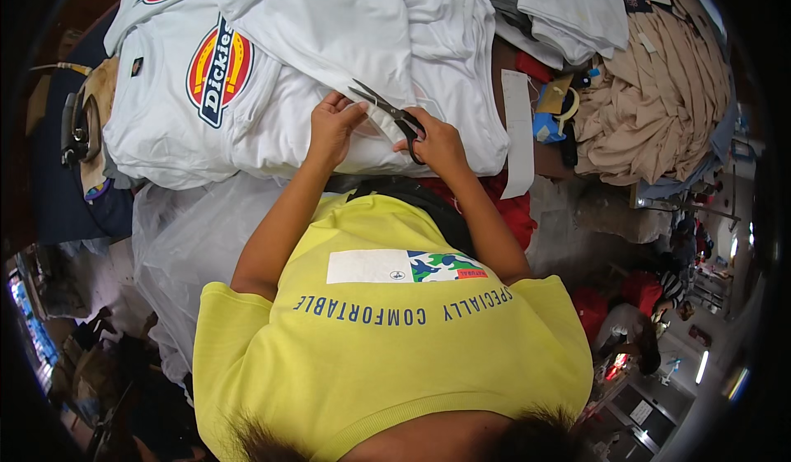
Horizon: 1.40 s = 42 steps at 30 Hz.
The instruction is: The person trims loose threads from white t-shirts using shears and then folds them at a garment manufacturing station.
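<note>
In my right hand [438, 144] is a pair of black scissors [404, 119], with fingers in the handle loops. Its blades are parted and point up and to the left, over white cloth. Just left of the scissors, my left hand [334, 129] pinches the edge of a white shirt [329, 38] between thumb and fingers. Any thread there is too small to make out. Beneath lies a heap of white shirts; one to the left carries a red, yellow and dark blue printed logo [220, 71].
An iron [78, 128] stands at the far left. To the right are a white paper strip [517, 133], a tape roll [568, 106] and a large pile of beige garments [659, 91]. Folded white garments [573, 9] lie at the back. Other people [630, 330] sit farther off, lower right.
</note>
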Motion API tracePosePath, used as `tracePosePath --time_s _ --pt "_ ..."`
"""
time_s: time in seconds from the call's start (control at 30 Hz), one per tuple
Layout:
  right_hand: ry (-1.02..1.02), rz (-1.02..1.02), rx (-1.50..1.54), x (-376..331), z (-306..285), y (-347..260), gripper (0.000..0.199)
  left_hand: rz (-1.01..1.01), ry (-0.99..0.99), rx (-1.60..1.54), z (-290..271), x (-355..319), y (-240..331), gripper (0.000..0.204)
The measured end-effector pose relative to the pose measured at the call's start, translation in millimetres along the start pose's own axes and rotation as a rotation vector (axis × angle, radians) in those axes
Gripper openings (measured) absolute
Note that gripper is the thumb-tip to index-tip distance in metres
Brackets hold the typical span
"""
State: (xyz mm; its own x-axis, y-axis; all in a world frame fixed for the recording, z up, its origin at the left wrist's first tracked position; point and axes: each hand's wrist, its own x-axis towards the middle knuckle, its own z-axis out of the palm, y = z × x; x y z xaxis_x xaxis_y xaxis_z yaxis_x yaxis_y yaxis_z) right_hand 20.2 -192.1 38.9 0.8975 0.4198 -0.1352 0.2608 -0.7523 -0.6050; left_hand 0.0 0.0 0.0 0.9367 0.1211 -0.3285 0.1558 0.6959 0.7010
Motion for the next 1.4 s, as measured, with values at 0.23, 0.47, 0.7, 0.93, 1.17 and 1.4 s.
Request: tracePosePath --time_s 0.23,0.47,0.7,0.93,1.17,1.4 --pt "0.122 -0.074 0.070 -1 12 6 0.064 0.011 0.007 -0.044 -8 10 8 0.028" --pt "0.105 -0.087 0.011 13 4 -16 0.063 0.031 0.012 -0.015 -6 8 11 0.029" --pt "0.087 -0.053 0.043 8 10 0 0.061 0.031 0.016 -0.062 -13 18 18 0.030" --pt "0.081 -0.070 -0.024 25 -3 -33 0.061 0.055 0.006 -0.013 -14 17 20 0.028" --pt "0.071 -0.046 0.094 19 8 -12 0.056 0.052 -0.006 -0.061 -18 23 29 0.029" --pt "0.125 -0.093 0.001 31 -1 -43 0.055 0.089 0.006 0.001 -20 24 33 0.032"
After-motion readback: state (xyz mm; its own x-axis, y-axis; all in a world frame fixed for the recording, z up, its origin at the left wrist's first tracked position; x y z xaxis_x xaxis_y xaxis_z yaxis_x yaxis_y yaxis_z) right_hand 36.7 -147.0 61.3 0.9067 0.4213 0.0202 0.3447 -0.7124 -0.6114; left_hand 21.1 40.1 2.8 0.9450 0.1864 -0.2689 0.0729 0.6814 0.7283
